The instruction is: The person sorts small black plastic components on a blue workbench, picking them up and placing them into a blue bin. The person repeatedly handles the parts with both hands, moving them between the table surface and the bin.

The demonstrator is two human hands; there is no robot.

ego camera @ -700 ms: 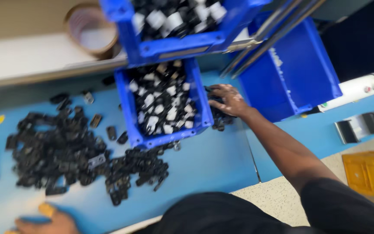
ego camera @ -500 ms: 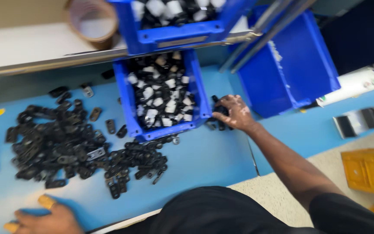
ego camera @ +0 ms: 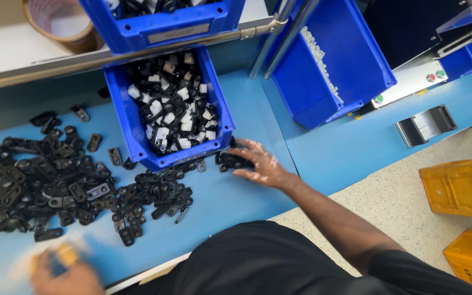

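Black plastic clips (ego camera: 55, 186) lie everywhere across the blue surface (ego camera: 247, 213), most of them still loose, so we judge the sorting well short of done. Our right hand (ego camera: 260, 163) lies flat on the surface, fingers (ego camera: 244, 146) spread apart and resting on a small cluster of black parts (ego camera: 230, 160) just off the near right corner of the blue bin (ego camera: 137, 150). Nothing is pinched, the hand looks like it is raking or gathering them. Left of those fingers, touching the bin's front wall, a second heap (ego camera: 157, 194) trails down the surface, and well further left sits the big pile. The bin already holds a good layer of black-and-white pieces (ego camera: 173, 112), so some share looks finished. Our left hand (ego camera: 61, 270) is at the bottom left edge, badly blurred; we cannot tell if its fingers are open or closed, something yellow shows at it. Behind the right fingers a second blue bin (ego camera: 162, 24) stands on a rail, and a larger blue bin (ego camera: 329, 71) is to their right. Left to do, as we judge it: nearly all the loose clips.
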